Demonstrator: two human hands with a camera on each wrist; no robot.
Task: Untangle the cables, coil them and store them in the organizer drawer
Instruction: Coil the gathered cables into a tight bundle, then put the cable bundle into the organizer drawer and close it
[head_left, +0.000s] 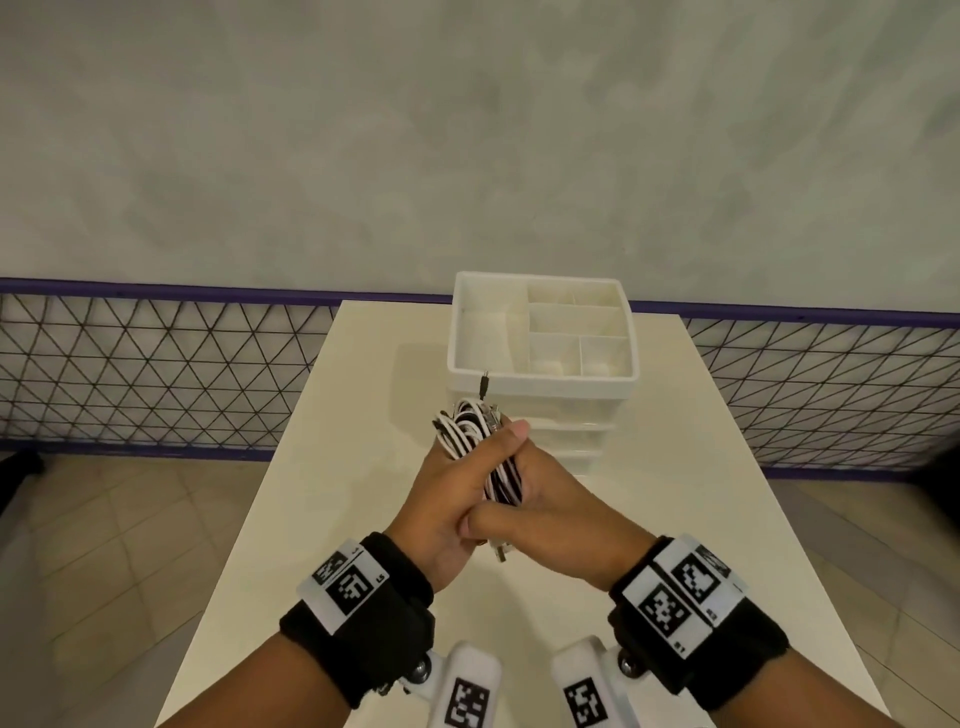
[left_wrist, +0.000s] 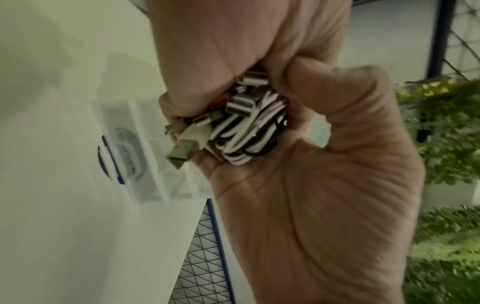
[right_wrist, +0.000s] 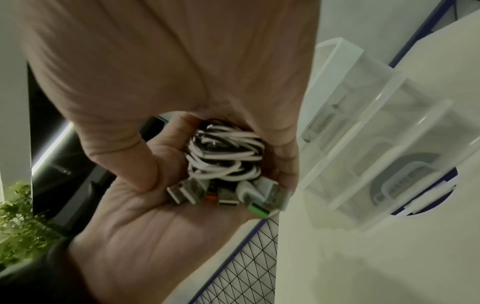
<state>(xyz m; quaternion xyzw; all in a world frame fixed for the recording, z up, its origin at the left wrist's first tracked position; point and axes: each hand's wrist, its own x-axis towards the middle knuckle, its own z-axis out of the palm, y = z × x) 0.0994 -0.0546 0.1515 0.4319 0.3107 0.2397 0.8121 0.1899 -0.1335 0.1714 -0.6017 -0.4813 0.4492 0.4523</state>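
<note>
Cables (head_left: 475, 441) bundled, clasped by both left hand (head_left: 457, 488) and right hand (head_left: 561, 512), long axis pointing at organizer (head_left: 540, 387) just beyond; its drawers look closed, right hand nearer.

A pale grey-green wall (head_left: 467, 130) with a mottled plaster look is filling the upper half of the head view. Along its foot, a low panel of black wire mesh (head_left: 156, 374) in a triangle pattern is running left and right, framed by purple rails (head_left: 156, 287) at top and bottom. A white bench (head_left: 363, 519) is standing end-on to this panel, stretching toward the camera. Beige floor tiles (head_left: 104, 571) laid on the diagonal are showing on both sides of it. Green leafy plants (left_wrist: 446, 144) are appearing, blurred, at the edge of both wrist views. The light is falling soft and even, casting only faint shadows on the bench.
</note>
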